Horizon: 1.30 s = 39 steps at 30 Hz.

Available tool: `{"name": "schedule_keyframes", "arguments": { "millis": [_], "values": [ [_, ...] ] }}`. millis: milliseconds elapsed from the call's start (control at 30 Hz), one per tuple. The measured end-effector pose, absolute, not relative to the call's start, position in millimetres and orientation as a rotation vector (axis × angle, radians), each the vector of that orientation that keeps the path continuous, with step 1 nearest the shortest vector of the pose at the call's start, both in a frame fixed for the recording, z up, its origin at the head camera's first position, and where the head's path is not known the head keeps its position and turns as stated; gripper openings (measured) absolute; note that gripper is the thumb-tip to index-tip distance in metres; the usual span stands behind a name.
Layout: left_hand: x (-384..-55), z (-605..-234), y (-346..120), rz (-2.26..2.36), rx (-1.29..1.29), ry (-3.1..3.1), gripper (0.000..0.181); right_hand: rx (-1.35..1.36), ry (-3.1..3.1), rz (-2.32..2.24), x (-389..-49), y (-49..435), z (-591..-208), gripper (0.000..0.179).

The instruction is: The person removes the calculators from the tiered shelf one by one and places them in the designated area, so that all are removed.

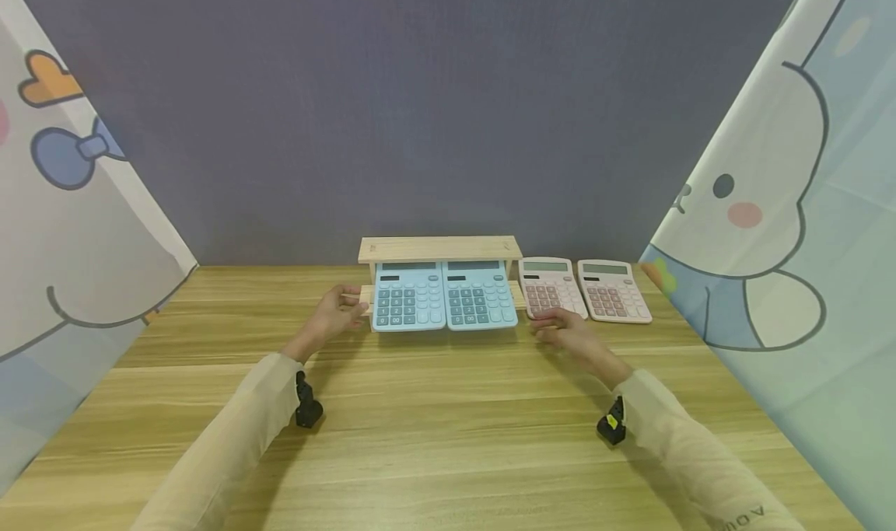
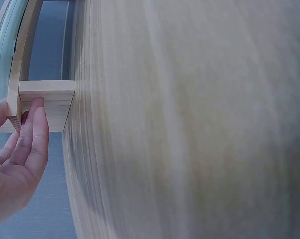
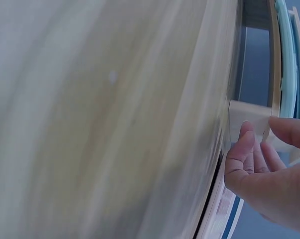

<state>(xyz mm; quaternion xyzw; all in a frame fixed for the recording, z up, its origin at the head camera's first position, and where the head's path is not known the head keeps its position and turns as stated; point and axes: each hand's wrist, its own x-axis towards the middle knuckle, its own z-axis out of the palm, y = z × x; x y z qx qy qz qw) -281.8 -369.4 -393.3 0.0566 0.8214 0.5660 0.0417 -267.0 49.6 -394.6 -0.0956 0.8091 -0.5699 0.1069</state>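
Observation:
A small wooden rack (image 1: 439,248) stands against the back wall. Two blue calculators, a left one (image 1: 409,302) and a right one (image 1: 480,299), lean side by side on it. My left hand (image 1: 334,315) grips the left end of the rack's lower board (image 2: 14,92), thumb on one side and fingers underneath. At the other end, my right hand (image 1: 570,333) holds the board between thumb and bent fingers, close to the end piece (image 3: 248,115). Two pink-and-white calculators, one nearer (image 1: 556,294) and one farther right (image 1: 614,291), rest beside the rack; my right fingers partly cover the nearer one.
The wood-grain table (image 1: 434,422) extends in front of the rack. A dark grey partition (image 1: 434,111) rises behind it. Printed cartoon cloths hang at the left (image 1: 77,228) and right (image 1: 784,204) sides. Each wrist wears a small black camera.

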Motion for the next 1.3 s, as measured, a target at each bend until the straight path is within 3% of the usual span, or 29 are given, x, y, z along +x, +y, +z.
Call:
{"name": "schedule_keyframes", "arguments": {
  "millis": [1300],
  "values": [
    [-283,-395,-369,1.736,0.153,2.504,0.045,-0.204,2.161,-1.963,-272,10,-393,0.053]
  ]
}}
